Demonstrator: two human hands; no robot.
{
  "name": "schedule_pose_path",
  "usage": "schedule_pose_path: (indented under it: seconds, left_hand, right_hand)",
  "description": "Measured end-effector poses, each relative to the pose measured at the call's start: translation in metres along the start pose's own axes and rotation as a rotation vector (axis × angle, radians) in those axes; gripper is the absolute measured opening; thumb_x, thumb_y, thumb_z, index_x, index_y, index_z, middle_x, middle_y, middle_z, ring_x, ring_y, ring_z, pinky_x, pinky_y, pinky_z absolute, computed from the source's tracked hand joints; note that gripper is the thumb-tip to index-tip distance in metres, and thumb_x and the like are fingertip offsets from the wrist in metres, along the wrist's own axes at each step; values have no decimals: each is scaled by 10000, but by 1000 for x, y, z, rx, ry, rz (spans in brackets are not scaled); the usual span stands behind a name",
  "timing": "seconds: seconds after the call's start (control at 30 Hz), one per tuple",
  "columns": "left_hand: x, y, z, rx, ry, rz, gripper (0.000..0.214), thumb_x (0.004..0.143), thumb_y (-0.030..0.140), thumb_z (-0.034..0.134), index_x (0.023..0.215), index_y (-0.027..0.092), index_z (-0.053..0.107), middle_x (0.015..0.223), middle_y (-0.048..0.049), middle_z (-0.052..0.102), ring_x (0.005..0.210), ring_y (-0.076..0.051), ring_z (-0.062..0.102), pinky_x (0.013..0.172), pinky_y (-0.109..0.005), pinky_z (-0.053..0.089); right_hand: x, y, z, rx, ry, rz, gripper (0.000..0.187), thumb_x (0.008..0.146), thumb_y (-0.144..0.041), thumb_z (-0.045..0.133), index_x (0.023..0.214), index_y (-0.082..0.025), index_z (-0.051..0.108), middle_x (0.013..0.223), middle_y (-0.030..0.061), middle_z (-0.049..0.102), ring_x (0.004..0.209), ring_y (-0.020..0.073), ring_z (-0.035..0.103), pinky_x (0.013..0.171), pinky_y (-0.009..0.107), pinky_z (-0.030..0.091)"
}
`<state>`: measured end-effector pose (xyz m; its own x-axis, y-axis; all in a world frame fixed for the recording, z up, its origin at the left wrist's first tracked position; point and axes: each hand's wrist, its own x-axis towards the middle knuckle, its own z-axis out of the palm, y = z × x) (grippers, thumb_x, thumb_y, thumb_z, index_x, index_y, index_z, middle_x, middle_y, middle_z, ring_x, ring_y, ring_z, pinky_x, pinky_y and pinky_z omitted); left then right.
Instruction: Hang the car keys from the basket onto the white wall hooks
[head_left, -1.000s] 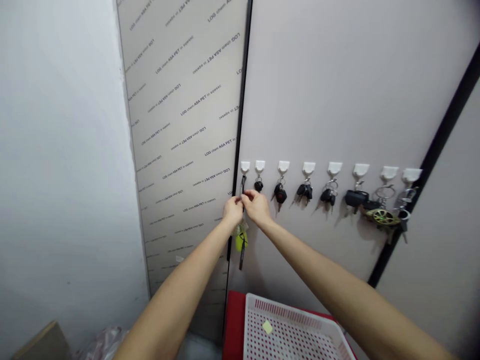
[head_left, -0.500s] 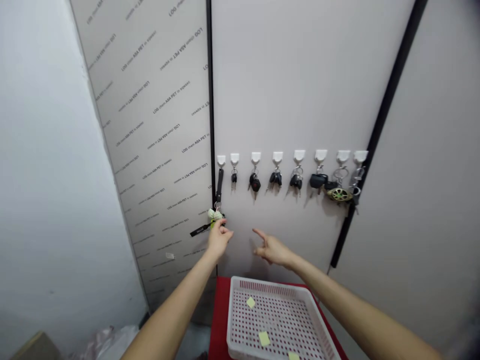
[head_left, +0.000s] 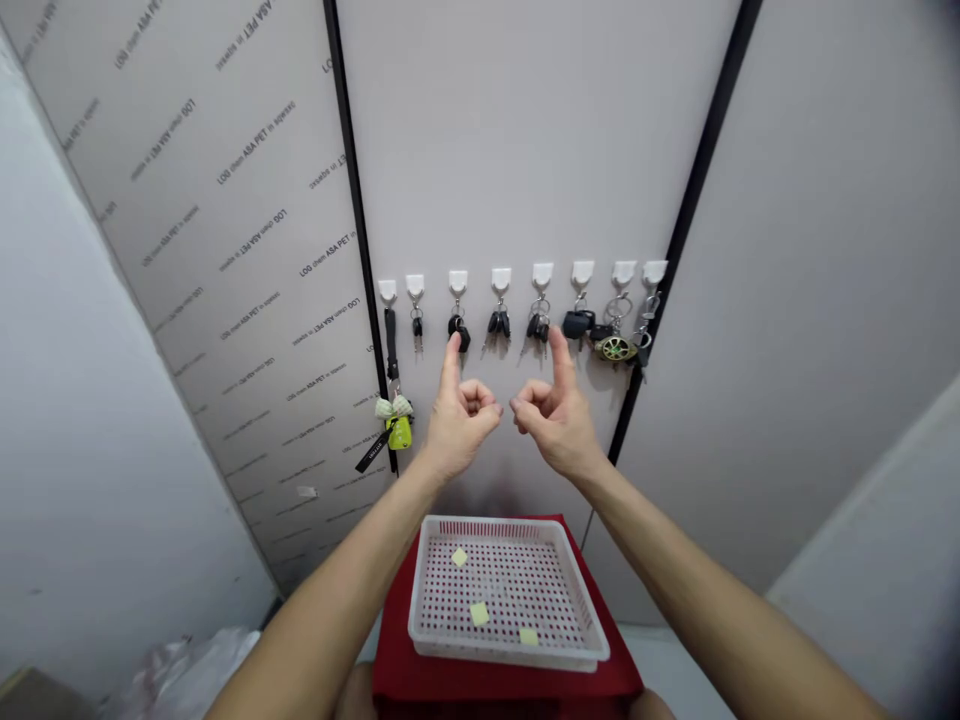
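My left hand [head_left: 456, 418] and my right hand [head_left: 551, 415] are raised side by side in front of the wall, each with the thumb pointing up and the other fingers curled in, holding nothing. Behind them a row of white hooks [head_left: 500, 279] carries several key bunches [head_left: 499, 322]. On the leftmost hook hangs a black strap with a yellow-green tag and a white bow [head_left: 395, 424], left of my left hand. The round green keyring [head_left: 615, 348] hangs near the right end.
A white perforated basket [head_left: 504, 590] with three yellow-green paper squares sits on a red stand [head_left: 394, 660] below my hands. Black vertical strips [head_left: 352, 190] divide the wall panels. A crumpled plastic bag [head_left: 180, 675] lies on the floor at lower left.
My hands let go of the strap keychain on the leftmost hook, dropped away from the wall, then rose with thumbs up. The camera backed off and shows more of the basket.
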<state>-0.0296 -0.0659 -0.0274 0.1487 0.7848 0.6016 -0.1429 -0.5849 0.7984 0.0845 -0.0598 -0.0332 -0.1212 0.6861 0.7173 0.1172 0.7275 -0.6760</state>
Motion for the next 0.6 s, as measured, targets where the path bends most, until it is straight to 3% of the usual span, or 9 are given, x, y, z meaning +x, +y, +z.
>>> schedule_pose_path:
  seconds: [0.23,0.4,0.5,0.6]
  left_hand:
    - [4,-6,-8,-18,32,-51,762,586,81,464,1180,261,23,527,77,405,454,-24,351,457,-149,286]
    - [10,-17,-32,32,131,-110,764,569,101,483,1176,260,47,503,93,406,418,-19,338,439,-144,278]
    - [22,-23,-56,162,289,-93,704,570,139,492,1159,243,120,567,70,449,459,-32,385,467,-158,315]
    - [41,-30,-83,344,568,0,592,553,154,507,1088,211,258,768,3,483,649,-68,452,575,-189,359]
  right_hand:
    - [5,3,0,7,-21,16,708,641,-110,411,1190,-264,-8,470,-85,375,395,64,354,403,203,342]
    - [15,10,7,-5,-21,23,718,629,-102,414,1194,-248,-4,451,-92,363,382,62,348,389,196,334]
    - [27,16,12,-35,-14,52,636,631,-130,406,1185,-221,108,479,-78,400,408,60,382,423,203,361]
    - [47,23,19,-154,17,84,456,625,-180,412,1077,-171,348,622,-18,497,515,71,451,519,229,396]
